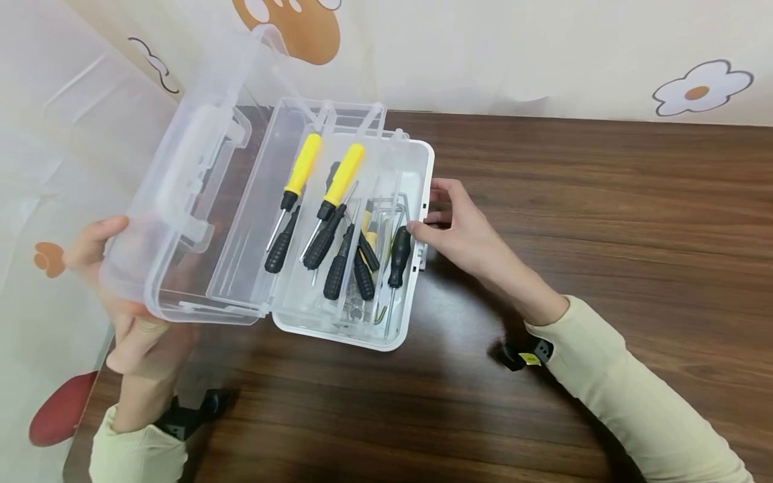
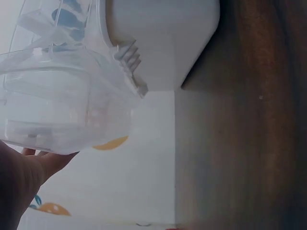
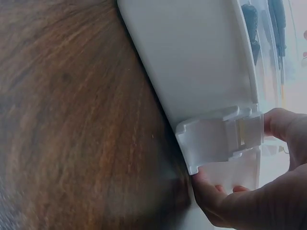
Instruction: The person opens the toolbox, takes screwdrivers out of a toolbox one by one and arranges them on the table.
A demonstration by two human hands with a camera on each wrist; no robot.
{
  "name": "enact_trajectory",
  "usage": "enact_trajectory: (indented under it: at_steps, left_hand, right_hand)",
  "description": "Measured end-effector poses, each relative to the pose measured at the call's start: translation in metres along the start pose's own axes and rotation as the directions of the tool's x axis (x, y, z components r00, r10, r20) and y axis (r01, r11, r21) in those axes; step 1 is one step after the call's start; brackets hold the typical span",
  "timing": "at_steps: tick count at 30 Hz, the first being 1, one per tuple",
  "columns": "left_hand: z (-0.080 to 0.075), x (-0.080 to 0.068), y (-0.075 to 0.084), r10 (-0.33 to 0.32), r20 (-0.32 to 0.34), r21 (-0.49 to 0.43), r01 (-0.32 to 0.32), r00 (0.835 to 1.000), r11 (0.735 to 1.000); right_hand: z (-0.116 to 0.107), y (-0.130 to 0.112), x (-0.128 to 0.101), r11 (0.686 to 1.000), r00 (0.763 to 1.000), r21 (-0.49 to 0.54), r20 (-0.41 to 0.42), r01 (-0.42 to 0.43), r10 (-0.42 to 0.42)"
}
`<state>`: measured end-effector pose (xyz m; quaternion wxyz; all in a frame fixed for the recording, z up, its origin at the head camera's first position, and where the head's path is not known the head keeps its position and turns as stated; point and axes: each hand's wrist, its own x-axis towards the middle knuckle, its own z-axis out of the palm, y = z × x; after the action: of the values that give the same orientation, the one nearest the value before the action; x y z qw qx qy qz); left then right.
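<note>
A white toolbox (image 1: 368, 341) stands with its clear plastic lid (image 1: 181, 178) swung up to the left. My left hand (image 1: 135, 339) holds the lid by its outer edge, partly seen through the plastic. On the opposite side, my right hand (image 1: 461, 231) grips the toolbox's wall beside the white latch (image 3: 211, 139), thumb at the rim and fingers lower down outside. Two yellow-handled screwdrivers (image 1: 344, 176) lie among several black-handled ones, seen in and through the clear trays (image 1: 247, 235). One black screwdriver (image 1: 400, 258) lies close to my right thumb.
Bent metal hex keys (image 1: 403, 201) lie in the toolbox's right part. Beneath is a dark wooden table (image 1: 574, 201). A pale patterned curtain (image 1: 513, 54) borders it at the back and left. A black wrist device (image 1: 522, 354) sits at my right sleeve.
</note>
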<state>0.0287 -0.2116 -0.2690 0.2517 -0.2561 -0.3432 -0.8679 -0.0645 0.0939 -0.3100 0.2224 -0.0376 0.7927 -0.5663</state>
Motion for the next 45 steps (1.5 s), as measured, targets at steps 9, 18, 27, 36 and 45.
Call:
enact_trajectory:
  at_steps: [9, 18, 27, 36, 45]
  left_hand:
    - [-0.024, -0.009, 0.017, -0.083, -0.124, -0.010, 0.082, 0.989, 0.997]
    - [-0.038, -0.023, 0.030, -0.157, -0.206, 0.082, 0.177, 0.966, 0.981]
    - [-0.048, -0.038, 0.037, -0.312, -0.153, 0.090, 0.327, 0.938, 0.941]
    - [-0.050, -0.053, 0.045, -0.470, -0.183, 0.111, 0.494, 0.863, 0.863]
    - [-0.051, -0.059, 0.048, -0.563, -0.228, 0.393, 0.604, 0.794, 0.693]
  right_hand:
    - [-0.007, -0.003, -0.009, 0.999, 1.000, -0.036, 0.010, 0.000, 0.000]
    - [-0.025, 0.000, -0.023, 0.997, 1.000, -0.082, 0.000, 0.000, 0.000]
    - [-0.046, 0.007, -0.032, 0.994, 1.000, -0.112, 0.001, -0.009, 0.010]
    - [-0.065, 0.008, -0.040, 0.984, 0.997, -0.157, -0.021, -0.078, 0.075]
    - [-0.085, 0.013, -0.045, 0.972, 0.994, -0.207, -0.014, -0.110, 0.110]
